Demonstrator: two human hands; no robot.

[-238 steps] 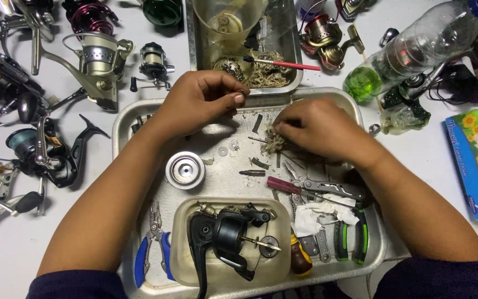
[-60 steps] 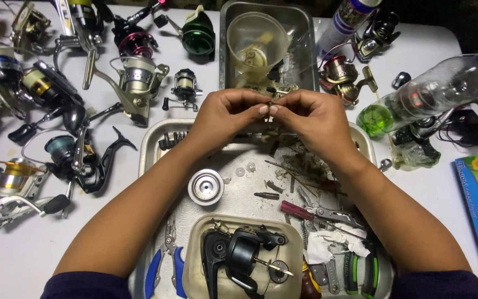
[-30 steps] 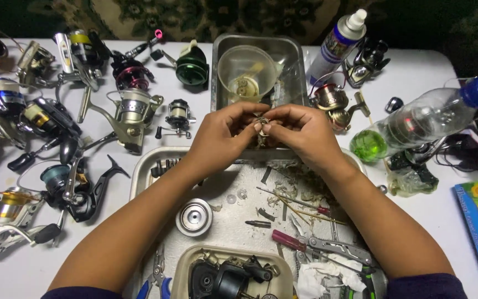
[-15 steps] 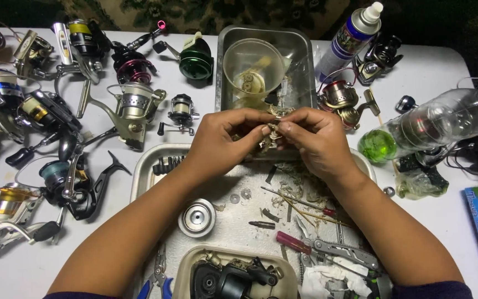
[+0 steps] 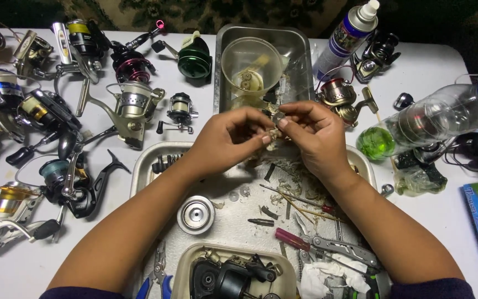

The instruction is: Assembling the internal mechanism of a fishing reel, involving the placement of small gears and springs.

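My left hand (image 5: 229,139) and my right hand (image 5: 312,137) meet fingertip to fingertip over the far edge of a metal tray (image 5: 149,166). Between them they pinch a small metal reel part (image 5: 275,120), mostly hidden by the fingers. Below the hands, on the tray's white lining, lie a silver spool (image 5: 195,214), small screws and washers, a red-handled screwdriver (image 5: 293,239) and grey pliers (image 5: 341,249). A black reel body (image 5: 225,277) sits in a smaller tray at the near edge.
Several fishing reels (image 5: 131,108) crowd the white table to the left. Behind the hands stands a deep metal pan (image 5: 300,50) holding a clear plastic cup (image 5: 250,69). A spray can (image 5: 347,36), a clear bottle (image 5: 441,113) and more reels lie right.
Both hands lifted from the tray and came together near its far edge, holding the small part. Over the last second they have barely moved; the view shifted slightly.
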